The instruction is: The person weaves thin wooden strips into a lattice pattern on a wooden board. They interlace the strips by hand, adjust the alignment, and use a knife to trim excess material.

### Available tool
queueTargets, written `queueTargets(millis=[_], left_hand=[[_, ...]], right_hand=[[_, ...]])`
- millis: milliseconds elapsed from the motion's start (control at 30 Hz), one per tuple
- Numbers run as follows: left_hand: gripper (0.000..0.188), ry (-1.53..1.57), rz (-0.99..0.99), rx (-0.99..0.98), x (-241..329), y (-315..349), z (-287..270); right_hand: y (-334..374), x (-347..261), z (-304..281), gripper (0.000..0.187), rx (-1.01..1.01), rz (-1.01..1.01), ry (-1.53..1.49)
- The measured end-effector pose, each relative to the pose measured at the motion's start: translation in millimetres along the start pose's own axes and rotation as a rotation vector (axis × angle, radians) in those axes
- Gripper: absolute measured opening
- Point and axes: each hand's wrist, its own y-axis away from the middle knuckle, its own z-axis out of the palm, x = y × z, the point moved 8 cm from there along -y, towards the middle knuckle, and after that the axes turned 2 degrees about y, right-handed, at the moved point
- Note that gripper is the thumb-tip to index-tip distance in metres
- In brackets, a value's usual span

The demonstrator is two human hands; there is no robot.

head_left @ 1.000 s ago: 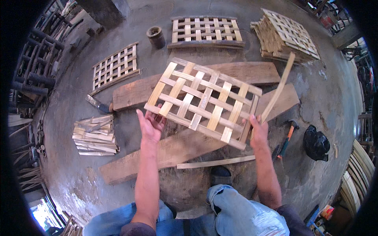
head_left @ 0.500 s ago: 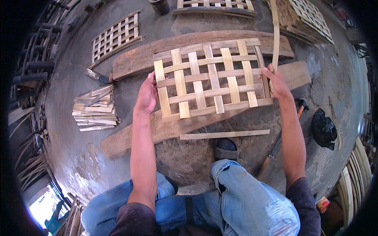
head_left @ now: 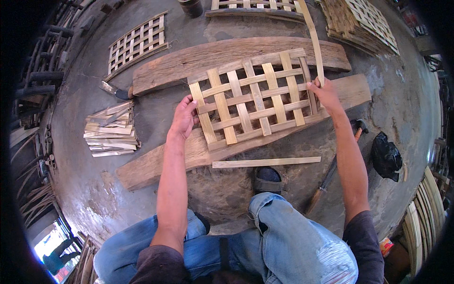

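Note:
A woven lattice panel (head_left: 257, 101) of pale, flat slats, bamboo or wood, is held over two rough planks, its right end raised higher in the picture than its left. My left hand (head_left: 185, 117) grips its left edge, thumb on top and the other fingers partly hidden. At the panel's right edge, beside a darker end slat, my right hand (head_left: 326, 97) is closed round a long thin strip (head_left: 313, 40) that rises from it. The right thumb meets the panel's edge. A loose flat slat (head_left: 267, 162) lies below the panel, by my sandal.
The far plank (head_left: 236, 56) and near plank (head_left: 163, 161) lie on the concrete floor. Around them are a slat pile (head_left: 111, 130), a knife (head_left: 118, 91), a hammer (head_left: 358, 135), a black plastic bag (head_left: 387, 156), a finished lattice (head_left: 138, 43) and stacked panels (head_left: 362, 26).
The panel has tilted, its left end moving slightly right and its right end shifting left. My right hand has moved left, and the long strip leans further left.

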Motion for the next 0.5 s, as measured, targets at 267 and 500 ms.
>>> queueTargets(millis=[267,500], left_hand=[[0.02,-0.006,-0.002,0.029,0.7,-11.8,-4.4],[0.021,-0.014,-0.016,0.014,-6.8,-16.8,-6.7]], right_hand=[[-6.2,6.2,-19.8,0.027,0.214,-0.11,0.064],[29.0,3.7,-44.3,0.032,0.223,-0.132,0.354]])
